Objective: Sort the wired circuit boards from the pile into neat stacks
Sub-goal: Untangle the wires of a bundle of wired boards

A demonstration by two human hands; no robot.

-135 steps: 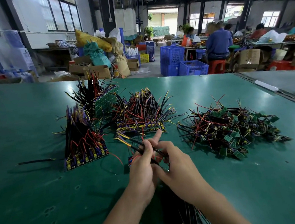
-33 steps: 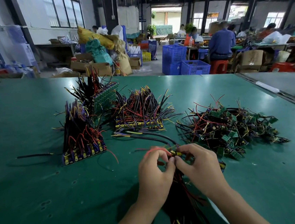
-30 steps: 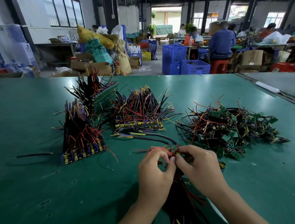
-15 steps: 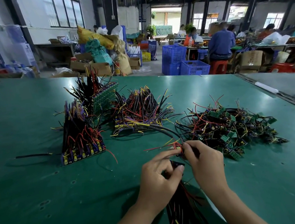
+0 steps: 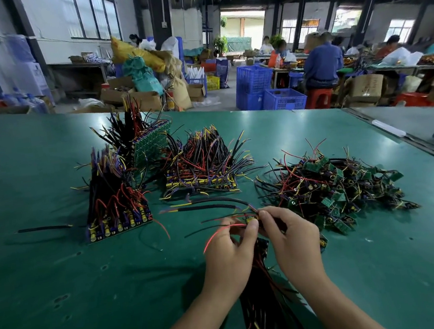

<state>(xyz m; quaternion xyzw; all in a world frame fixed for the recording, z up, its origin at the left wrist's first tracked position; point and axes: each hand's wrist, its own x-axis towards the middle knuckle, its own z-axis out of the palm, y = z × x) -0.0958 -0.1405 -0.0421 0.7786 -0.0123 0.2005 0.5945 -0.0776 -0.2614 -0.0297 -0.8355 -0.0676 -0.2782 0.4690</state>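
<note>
Left hand [image 5: 229, 255] and right hand [image 5: 292, 242] pinching one small board [image 5: 251, 218]. Fingertips [image 5: 266, 217] of both clamping on it, its wires [image 5: 210, 208] trailing leftward beyond them. Three stacks [image 5: 200, 171] standing beyond fingers: sorted part, seemingly. Tangled pile [image 5: 332, 186] lying just right of right fingers, looking large, so much sorting waiting. Another bundle [image 5: 262, 308] lying under wrists.

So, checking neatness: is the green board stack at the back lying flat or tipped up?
Tipped up: the green board stack stands tilted on edge, its flat face in plain view.
</note>
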